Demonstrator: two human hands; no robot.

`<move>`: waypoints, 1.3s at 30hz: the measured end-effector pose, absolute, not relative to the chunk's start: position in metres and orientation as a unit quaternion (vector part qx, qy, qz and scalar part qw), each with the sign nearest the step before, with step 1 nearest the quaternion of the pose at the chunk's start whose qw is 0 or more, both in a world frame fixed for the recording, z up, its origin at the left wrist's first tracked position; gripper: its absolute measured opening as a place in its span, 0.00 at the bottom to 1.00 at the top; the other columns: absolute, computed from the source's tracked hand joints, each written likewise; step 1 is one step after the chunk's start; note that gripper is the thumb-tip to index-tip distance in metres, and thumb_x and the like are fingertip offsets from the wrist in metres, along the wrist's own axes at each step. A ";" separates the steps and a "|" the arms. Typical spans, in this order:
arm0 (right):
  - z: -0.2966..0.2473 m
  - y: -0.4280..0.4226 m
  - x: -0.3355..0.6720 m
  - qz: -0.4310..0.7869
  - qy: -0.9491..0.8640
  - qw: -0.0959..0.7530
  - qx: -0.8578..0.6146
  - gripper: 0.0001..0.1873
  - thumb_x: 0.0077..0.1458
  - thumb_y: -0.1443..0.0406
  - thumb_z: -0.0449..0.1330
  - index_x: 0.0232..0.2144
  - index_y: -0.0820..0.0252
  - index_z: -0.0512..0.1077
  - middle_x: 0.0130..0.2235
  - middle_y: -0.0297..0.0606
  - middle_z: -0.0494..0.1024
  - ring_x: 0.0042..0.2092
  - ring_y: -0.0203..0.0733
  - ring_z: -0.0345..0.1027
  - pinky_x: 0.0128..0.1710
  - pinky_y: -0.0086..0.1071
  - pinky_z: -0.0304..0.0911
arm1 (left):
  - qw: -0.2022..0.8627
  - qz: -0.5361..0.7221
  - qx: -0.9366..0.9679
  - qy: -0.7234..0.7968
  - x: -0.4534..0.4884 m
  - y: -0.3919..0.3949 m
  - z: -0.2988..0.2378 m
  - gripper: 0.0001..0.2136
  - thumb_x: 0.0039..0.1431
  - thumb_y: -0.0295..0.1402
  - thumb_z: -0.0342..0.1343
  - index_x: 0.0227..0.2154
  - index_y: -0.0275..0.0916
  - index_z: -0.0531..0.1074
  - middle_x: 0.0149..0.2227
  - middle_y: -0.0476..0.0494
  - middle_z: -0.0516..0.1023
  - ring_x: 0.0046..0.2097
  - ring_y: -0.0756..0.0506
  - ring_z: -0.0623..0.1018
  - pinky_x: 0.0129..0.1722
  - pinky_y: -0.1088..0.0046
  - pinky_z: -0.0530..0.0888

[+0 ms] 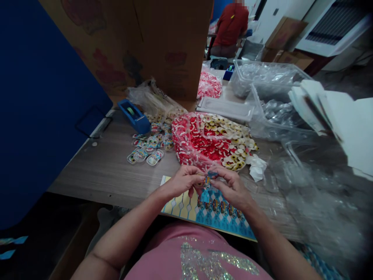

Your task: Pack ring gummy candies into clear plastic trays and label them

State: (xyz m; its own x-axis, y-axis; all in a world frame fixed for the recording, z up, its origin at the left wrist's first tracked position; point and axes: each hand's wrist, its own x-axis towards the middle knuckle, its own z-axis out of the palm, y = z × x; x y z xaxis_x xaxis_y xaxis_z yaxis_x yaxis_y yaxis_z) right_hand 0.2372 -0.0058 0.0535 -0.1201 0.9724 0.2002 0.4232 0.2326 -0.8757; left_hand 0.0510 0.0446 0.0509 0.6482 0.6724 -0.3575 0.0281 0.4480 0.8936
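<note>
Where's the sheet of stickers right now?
In the head view, the sticker sheet lies low and just right of centre, at the near edge of the table. It is partly beneath the left hand and right hand, beside the pink shirt.

Blue brightens a sticker (205, 195) and yellow-backed sticker sheet (181, 208) as silver glitter (189, 258) patterns a pink shirt (164, 254).

A blue-ended printed sticker (207, 182) hangs pinched above a yellow and blue sheet (215, 215).
</note>
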 end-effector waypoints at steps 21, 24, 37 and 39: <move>0.046 -0.014 0.218 0.239 -0.702 0.405 -0.535 0.05 0.55 0.70 0.57 0.27 0.56 0.68 0.33 0.37 0.76 0.37 0.42 0.70 0.39 0.36 0.66 | 0.747 0.233 0.493 0.381 0.045 0.034 0.047 0.13 0.49 0.41 0.61 0.27 0.35 0.70 0.19 0.49 0.73 0.17 0.52 0.72 0.12 0.81 0.62; 0.038 -0.020 0.212 0.237 -0.641 0.460 -0.567 0.20 0.54 0.68 0.61 0.49 0.54 0.66 0.41 0.39 0.76 0.38 0.42 0.72 0.39 0.37 0.69 | 0.729 0.248 0.499 0.399 0.043 0.031 0.046 0.13 0.50 0.41 0.60 0.29 0.35 0.71 0.19 0.50 0.73 0.17 0.52 0.71 0.11 0.81 0.62; 0.053 -0.031 0.215 -0.053 -0.757 0.374 -0.533 0.17 0.54 0.71 0.60 0.42 0.44 0.75 0.50 0.39 0.72 0.53 0.54 0.64 0.51 0.54 0.55 | 0.692 0.267 0.563 0.366 0.040 0.017 0.055 0.08 0.55 0.36 0.57 0.28 0.35 0.71 0.22 0.52 0.69 0.19 0.54 0.69 0.18 0.79 0.66; 0.056 -0.029 0.215 -0.018 -0.756 0.376 -0.535 0.14 0.55 0.70 0.60 0.40 0.45 0.76 0.48 0.39 0.73 0.53 0.53 0.64 0.52 0.52 0.56 | 0.654 0.272 0.601 0.370 0.038 0.014 0.056 0.08 0.57 0.35 0.56 0.28 0.35 0.72 0.23 0.51 0.70 0.22 0.53 0.71 0.21 0.78 0.67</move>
